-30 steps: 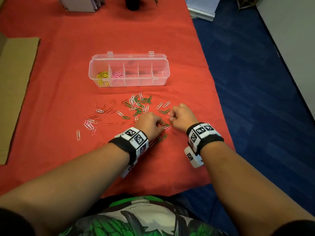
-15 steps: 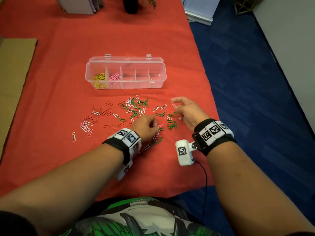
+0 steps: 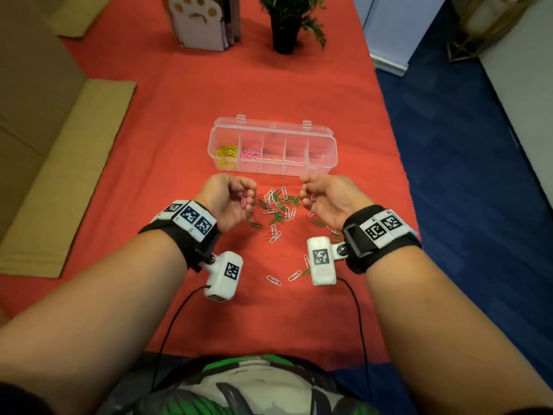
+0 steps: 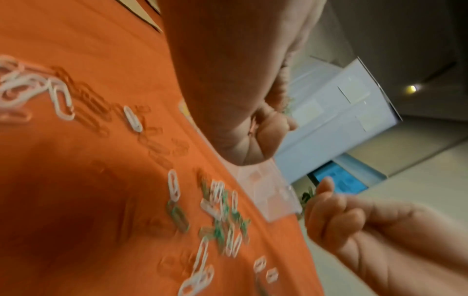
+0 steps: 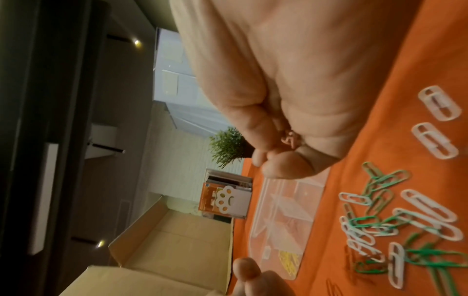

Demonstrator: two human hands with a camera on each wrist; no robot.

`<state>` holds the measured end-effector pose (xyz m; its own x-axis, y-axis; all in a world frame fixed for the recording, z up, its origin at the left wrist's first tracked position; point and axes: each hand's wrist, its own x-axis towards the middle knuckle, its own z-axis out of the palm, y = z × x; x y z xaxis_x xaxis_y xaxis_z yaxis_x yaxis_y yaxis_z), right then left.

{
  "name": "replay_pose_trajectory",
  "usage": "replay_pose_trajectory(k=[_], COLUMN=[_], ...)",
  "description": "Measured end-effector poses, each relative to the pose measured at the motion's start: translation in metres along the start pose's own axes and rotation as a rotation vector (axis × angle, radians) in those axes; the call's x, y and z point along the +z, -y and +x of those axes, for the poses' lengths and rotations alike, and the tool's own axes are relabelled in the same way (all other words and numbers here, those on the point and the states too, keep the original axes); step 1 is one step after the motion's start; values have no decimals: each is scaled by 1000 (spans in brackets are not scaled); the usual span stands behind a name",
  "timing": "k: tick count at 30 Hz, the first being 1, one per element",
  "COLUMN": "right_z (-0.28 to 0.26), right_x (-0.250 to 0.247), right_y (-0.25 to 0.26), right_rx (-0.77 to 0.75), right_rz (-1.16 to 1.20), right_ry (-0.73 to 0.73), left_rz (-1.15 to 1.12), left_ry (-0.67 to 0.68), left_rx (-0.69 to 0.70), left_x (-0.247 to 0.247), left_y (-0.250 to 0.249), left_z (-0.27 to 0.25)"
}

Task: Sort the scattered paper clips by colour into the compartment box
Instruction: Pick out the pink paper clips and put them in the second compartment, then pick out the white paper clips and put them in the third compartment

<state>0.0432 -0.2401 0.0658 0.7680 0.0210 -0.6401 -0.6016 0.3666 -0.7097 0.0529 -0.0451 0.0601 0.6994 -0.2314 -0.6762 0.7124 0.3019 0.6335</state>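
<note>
2 hands are raised just in front of the compartment box [image 3: 273,145], palms turned up, and I think this is to carry a catch to its place. The left hand [image 3: 229,202] has its fingers curled round some pink paper clips [image 3: 244,200], which hang out near the thumb. The right hand [image 3: 327,197] is also curled, and something small and pink [image 5: 290,139] shows inside the fist; I judge it is a pink clip too, but it is too hidden to be sure.

The box is clear plastic with its lid open, on the red cloth of the desk [image 3: 179,139]. It has 5 compartments in 1 row. The leftmost holds yellow clips [image 3: 227,154], the one beside it holds pink clips [image 3: 251,152], and the other 3 look almost empty. So the pink ones in the hands most likely belong in the second compartment from the left.

Many clips lie loose on the cloth between the hands and nearer the body: a mixed heap of green clips [image 3: 279,217] and white clips [image 3: 270,199]. They overlap, so they may lift together.
</note>
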Motion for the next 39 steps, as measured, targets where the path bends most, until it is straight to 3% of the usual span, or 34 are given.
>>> replay_pose_trajectory(k=[4,9,13,18,23,25,28,35,39], right_z=[12,23,31,44,61,66,64,51,28], right_x=[19,30,27,37,85,102,114,84,47], right_y=[7,16,17,19,31,33,35,26,0], right_rx=[-8,-135,-176,-236,-370,-422,-358,-496,-395], right_rz=[-212,-418,-522,-626,-742,-940,-1213,-1216,-1237], right_ry=[-47,-125,-162,-179,-133,-98,-57,-176,-140], left_rz=[-37,-9,-15,19,298,394,515,628,721], left_ry=[-62,-59,-191,-198,-276,-319,-381,-362,-317], left_rx=[-6,50,104,187,278,294,300,256,206], left_x=[-1,19,25,14,-21,-36,-58,-79,-77], left_y=[-35,-75,-83,-82,-62,-47,-21,34,52], left_z=[12,20,34,37,35,30,22,9,4])
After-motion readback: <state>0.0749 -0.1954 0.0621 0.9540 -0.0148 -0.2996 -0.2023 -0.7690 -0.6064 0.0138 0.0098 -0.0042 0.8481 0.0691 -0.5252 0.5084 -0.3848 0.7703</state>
